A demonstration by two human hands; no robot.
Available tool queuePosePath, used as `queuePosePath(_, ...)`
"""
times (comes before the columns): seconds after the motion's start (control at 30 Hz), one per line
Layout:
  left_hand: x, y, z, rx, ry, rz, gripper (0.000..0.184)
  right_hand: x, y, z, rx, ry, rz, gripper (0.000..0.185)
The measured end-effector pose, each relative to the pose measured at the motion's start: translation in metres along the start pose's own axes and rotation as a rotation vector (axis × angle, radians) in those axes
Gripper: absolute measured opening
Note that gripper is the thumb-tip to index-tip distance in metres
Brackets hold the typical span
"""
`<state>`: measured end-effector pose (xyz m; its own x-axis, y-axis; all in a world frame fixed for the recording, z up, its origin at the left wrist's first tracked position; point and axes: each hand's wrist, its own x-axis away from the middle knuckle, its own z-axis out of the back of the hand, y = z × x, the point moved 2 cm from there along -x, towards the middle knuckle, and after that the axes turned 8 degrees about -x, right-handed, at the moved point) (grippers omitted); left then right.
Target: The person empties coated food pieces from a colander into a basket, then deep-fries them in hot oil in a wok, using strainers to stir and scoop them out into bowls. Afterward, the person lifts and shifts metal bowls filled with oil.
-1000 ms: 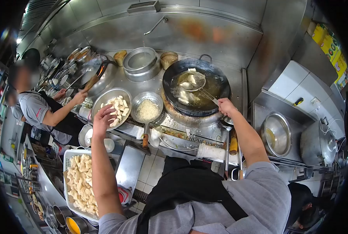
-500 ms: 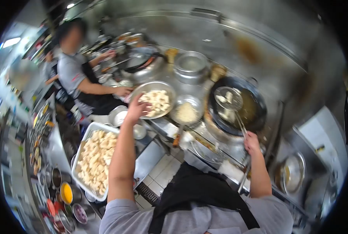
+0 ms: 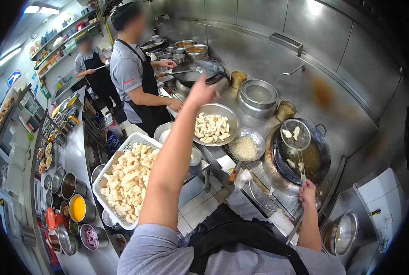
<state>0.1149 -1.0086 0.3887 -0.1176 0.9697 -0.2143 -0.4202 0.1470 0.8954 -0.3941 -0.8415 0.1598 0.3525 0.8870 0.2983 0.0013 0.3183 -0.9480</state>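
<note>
OK, right hand point(image 3: 308, 192) fingers clamped on strainer point(image 3: 300, 145) over wok point(image 3: 324, 158); left hand point(image 3: 202, 95) raised, can't tell if fingers apart.

Ceiling lights point(image 3: 9, 57) shine at upper left; glare spots the steel wall point(image 3: 314, 59); fisheye edges curve into black; left hand point(image 3: 203, 94) slightly blurred.

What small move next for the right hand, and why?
Probably lower the skimmer a little into the wok: the right hand grips it, pale pieces lie in it, and more pale food shows in the wok below.
</note>
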Motion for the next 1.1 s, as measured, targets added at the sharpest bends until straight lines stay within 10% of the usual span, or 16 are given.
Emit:
queuePosePath(0.23,0.188,-0.192,-0.093,0.327,-0.530,0.441,0.058,-0.022,0.000,-0.110,0.113,-0.259,0.117,0.023)
queuePosePath(0.57,0.424,-0.360,-0.032,0.103,-0.515,0.889,0.050,-0.048,-0.084,-0.235,1.112,-0.092,0.634,0.022)
queuePosePath(0.83,0.579,-0.446,-0.016,0.175,-0.283,1.363,0.035,-0.087,-0.084,-0.089,0.616,0.020,0.433,0.027)
queuePosePath(1.1,0.557,-0.442,-0.032,0.108,-0.245,1.402,0.030,-0.049,-0.090,0.123,1.097,0.401,0.278,0.026)
